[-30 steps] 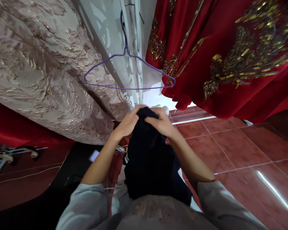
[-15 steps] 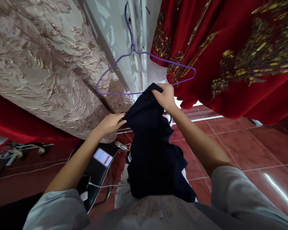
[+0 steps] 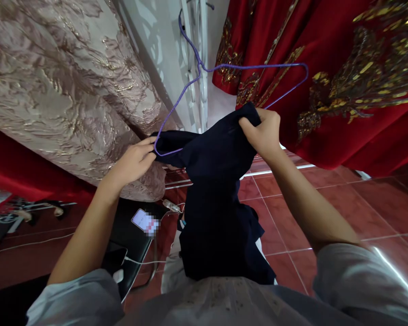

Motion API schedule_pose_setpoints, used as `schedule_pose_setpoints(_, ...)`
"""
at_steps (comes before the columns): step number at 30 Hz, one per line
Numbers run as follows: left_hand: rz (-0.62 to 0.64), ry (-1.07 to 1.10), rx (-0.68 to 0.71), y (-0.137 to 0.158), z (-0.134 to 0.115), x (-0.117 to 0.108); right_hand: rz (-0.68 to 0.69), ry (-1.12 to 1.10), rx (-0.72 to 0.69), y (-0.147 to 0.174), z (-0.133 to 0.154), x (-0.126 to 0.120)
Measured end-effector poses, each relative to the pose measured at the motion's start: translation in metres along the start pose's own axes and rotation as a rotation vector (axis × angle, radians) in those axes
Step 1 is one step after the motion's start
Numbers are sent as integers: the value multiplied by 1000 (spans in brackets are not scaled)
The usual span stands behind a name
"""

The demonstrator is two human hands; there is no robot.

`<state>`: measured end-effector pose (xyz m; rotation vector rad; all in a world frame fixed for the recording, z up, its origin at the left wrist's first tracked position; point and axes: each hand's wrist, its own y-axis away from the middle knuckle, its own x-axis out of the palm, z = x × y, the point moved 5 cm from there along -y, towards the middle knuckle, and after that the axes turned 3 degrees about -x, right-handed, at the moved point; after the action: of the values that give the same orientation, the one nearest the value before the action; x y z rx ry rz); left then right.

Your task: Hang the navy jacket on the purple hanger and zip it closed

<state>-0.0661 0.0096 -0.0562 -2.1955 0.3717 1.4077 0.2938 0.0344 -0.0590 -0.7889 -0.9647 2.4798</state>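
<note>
A dark navy garment [image 3: 217, 181], its exact kind unclear, hangs down between my hands over my lap. My left hand [image 3: 131, 165] pinches its left edge, with fingertips against the left corner of a purple hanger [image 3: 255, 66]. That corner lies at the garment's open edge, and the lower bar passes out of sight behind the front cloth. My right hand [image 3: 263, 133] is closed on the garment's upper right edge, thumb in front, just below the hanger's right side. Tilted, the hanger has its right end higher than its left. Its hook reaches up to a white rack [image 3: 204, 54].
Pinkish textured fabric [image 3: 88, 99] hangs on the left, red cloth with gold sequins [image 3: 319, 90] on the right. A black seat [image 3: 136, 246] at lower left bears a phone [image 3: 139, 219] and a white cable [image 3: 146, 262]. Red tiles [image 3: 313, 213] cover the floor.
My hands have moved apart, left hand leftward and right hand rightward and up, spreading the garment's top. The hanger has tilted, and its left corner now lies at the garment's opening.
</note>
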Motion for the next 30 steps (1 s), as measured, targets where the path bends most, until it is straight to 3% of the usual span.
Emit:
schedule_pose_setpoints(4, 198, -61, -107, 13, 5, 7, 5, 0, 25, -1, -3, 1)
schedule_pose_setpoints(6, 172, -98, -94, 14, 2, 2, 0, -14, 28, -2, -6, 2)
schedule_pose_setpoints(11, -301, 6, 49, -11, -34, -32, 65, -197, 61, 11, -9, 19)
schedule_pose_setpoints(15, -568, 122, 94, -47, -49, -36, 227, -353, 40, 30, 5, 30)
schedule_pose_setpoints(17, -627, 126, 84, -61, -46, -33, 225, -338, -43, 31, 13, 18)
schedule_pose_setpoints(21, -593, 77, 101, -74, -34, -27, -174, -217, -108, 6, 5, -48)
schedule_pose_setpoints(22, -584, 61, 113, -76, -28, -27, -221, -198, -95, -4, -2, -65)
schedule_pose_setpoints(23, -581, 44, 128, -78, -22, -28, -184, -184, -74, -15, -9, -76)
schedule_pose_setpoints(27, -702, 61, 123, -85, 12, -36, 239, -286, 182, -50, -37, -88)
schedule_pose_setpoints(28, -732, 106, 90, -88, 20, -38, 255, -362, 241, -55, -40, -86)
schedule_pose_setpoints(30, -720, 208, 9, -94, 26, -36, 152, -504, 265, -64, -39, -79)
